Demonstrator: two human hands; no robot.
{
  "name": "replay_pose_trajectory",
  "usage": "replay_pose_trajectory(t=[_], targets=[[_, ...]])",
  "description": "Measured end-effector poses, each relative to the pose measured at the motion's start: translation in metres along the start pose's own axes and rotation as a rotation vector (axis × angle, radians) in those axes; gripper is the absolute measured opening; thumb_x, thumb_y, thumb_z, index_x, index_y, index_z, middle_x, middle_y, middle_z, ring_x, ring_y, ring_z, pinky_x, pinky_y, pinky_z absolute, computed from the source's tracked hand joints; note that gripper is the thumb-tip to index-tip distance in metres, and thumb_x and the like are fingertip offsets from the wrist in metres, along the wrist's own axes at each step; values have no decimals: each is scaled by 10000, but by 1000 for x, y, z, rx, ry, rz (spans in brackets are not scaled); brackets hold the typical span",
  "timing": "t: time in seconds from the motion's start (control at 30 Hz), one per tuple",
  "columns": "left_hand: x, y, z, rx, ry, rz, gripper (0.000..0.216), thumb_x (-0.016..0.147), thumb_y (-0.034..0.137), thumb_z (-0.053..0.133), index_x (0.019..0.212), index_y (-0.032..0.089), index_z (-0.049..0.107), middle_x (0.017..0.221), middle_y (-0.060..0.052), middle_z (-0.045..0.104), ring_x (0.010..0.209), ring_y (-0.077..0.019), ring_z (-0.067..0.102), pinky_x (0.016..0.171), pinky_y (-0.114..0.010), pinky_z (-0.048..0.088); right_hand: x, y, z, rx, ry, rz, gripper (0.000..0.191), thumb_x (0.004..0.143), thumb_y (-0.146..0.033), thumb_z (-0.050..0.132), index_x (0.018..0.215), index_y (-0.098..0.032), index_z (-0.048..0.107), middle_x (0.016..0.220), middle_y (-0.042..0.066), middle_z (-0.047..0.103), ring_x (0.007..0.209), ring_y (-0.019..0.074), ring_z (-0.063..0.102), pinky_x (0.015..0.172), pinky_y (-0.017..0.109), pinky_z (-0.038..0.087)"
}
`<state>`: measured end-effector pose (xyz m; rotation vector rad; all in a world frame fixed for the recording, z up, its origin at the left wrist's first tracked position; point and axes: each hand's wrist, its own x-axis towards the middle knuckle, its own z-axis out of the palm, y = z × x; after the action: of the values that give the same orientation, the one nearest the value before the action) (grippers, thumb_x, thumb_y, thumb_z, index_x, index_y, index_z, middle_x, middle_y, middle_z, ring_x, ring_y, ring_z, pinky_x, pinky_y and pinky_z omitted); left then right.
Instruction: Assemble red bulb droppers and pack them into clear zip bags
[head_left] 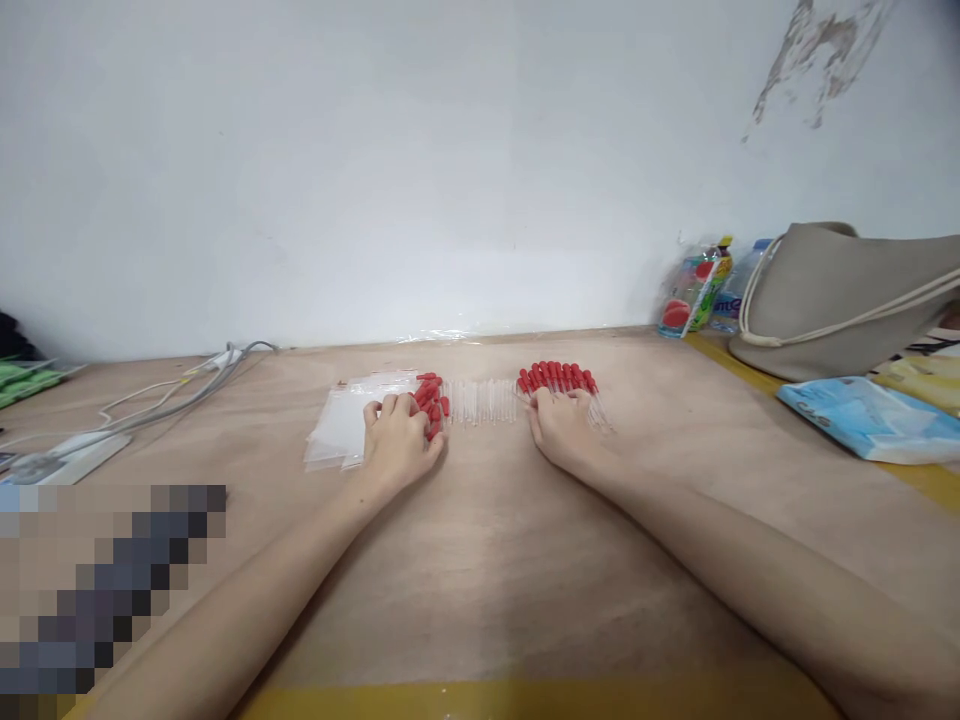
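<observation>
Two groups of clear droppers with red rubber bulbs lie on the wooden table [480, 560]. My left hand [399, 441] rests with curled fingers on the left pile of droppers [430, 396], beside a stack of clear plastic bags [341, 425]. My right hand [561, 424] lies over the right row of droppers [559, 377], fingertips at the red bulbs. Between the hands the clear glass tubes [484, 400] lie side by side. What the fingers grip is hidden.
A white power strip with grey cables [112, 430] lies at the left. At the right stand a beige bag [847, 300], a blue wipes pack [870, 415], a colourful pouch [694, 290] and a bottle. A white wall backs the table.
</observation>
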<state>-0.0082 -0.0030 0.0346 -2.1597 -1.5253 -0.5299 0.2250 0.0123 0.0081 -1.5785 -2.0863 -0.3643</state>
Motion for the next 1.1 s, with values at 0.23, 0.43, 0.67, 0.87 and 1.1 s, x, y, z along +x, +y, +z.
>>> replay_pose_trajectory(t=[0.23, 0.43, 0.67, 0.87, 1.1], targets=[[-22, 31, -1, -442, -72, 168, 123, 788, 246, 486, 760, 161, 570, 803, -54, 522, 785, -184, 500, 715, -322, 424, -35, 20, 0, 218, 177, -257, 226, 873, -203, 390, 1011, -155, 562, 840, 67, 640, 789, 170, 546, 751, 304, 299], [-22, 35, 17, -651, -120, 202, 180, 821, 250, 503, 948, 195, 618, 992, -57, 579, 920, -184, 536, 820, -325, 430, -39, 13, -8, 309, 140, -322, 190, 861, -191, 413, 906, -170, 596, 857, 58, 633, 769, 149, 547, 809, 320, 309], [-20, 36, 18, -732, -124, 131, 144, 857, 251, 464, 875, 187, 591, 836, -31, 627, 794, -166, 566, 713, -293, 437, -45, 4, -12, 414, 88, -375, 158, 860, -239, 442, 825, -167, 579, 730, 15, 620, 659, 115, 529, 818, 320, 294], [-22, 38, 14, -787, -120, 110, 156, 875, 273, 438, 920, 197, 566, 850, -13, 641, 764, -148, 583, 689, -263, 433, -45, 2, -12, 453, 103, -371, 165, 866, -247, 436, 831, -167, 576, 730, 16, 615, 653, 112, 524, 808, 317, 289], [-22, 36, 13, -829, -115, 141, 175, 862, 285, 465, 953, 202, 590, 904, -24, 649, 824, -158, 590, 740, -275, 445, -43, 2, -13, 433, 75, -389, 187, 874, -243, 419, 841, -170, 588, 742, 20, 623, 673, 115, 522, 770, 306, 294]])
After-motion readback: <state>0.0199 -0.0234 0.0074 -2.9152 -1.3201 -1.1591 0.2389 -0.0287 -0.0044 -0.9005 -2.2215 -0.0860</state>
